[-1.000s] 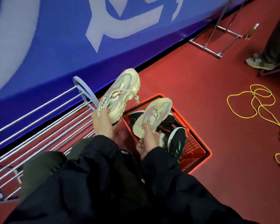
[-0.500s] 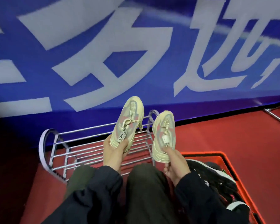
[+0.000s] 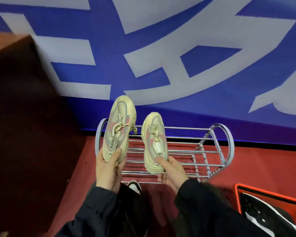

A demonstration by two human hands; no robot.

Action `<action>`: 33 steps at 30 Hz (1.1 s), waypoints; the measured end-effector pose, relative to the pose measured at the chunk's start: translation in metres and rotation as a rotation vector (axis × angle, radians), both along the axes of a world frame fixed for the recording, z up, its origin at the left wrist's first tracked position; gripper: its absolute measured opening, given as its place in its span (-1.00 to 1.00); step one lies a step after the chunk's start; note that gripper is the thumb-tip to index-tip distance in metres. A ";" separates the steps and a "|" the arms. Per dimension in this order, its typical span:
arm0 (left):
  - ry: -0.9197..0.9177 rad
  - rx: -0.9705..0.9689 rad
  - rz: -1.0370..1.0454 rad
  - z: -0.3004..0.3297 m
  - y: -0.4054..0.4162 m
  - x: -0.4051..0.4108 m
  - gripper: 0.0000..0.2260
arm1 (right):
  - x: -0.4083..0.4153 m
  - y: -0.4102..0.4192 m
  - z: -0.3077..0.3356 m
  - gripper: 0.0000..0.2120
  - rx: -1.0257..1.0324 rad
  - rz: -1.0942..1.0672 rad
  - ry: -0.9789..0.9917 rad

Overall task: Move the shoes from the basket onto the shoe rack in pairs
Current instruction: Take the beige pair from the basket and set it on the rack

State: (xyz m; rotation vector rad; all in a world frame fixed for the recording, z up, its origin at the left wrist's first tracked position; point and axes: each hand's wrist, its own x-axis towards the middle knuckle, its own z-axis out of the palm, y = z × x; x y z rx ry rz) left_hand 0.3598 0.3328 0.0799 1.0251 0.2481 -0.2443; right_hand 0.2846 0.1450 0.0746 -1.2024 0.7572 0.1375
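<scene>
Shoes (image 3: 120,129) gripped — above rack (image 3: 212,147).

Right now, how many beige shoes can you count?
2. One beige shoe in the left hand, the other in the right hand, both above the rack.

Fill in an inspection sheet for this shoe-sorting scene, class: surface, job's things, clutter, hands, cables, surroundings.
Surface: red floor.
Job's things: two beige sneakers, left shoe and right shoe, held above the metal shoe rack; no shoes seen on its bars; orange basket at lower right with dark shoes inside.
Clutter: dark brown object at left, blurred.
Hands: left hand grips the left shoe's heel; right hand grips the right shoe's heel.
Cables: nothing seen.
Surroundings: blue wall banner with white characters.
</scene>
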 end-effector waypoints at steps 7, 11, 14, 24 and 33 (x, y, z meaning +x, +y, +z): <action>0.028 -0.071 0.179 -0.011 0.032 0.011 -0.56 | 0.088 0.067 -0.037 -0.59 0.030 0.111 0.076; -0.001 -0.086 0.186 -0.011 0.032 0.015 -0.58 | 0.126 0.095 -0.048 -0.57 -0.045 0.103 0.057; -0.006 -0.095 0.194 -0.010 0.026 0.019 -0.59 | 0.147 0.107 -0.064 -0.66 -0.145 0.155 0.024; 0.060 -0.058 0.130 -0.019 0.011 0.023 -0.41 | 0.130 0.085 -0.056 -0.37 -0.182 0.154 0.030; -0.300 0.691 -0.289 0.002 -0.018 0.028 -0.47 | 0.103 0.045 -0.013 -0.70 -0.083 0.086 -0.198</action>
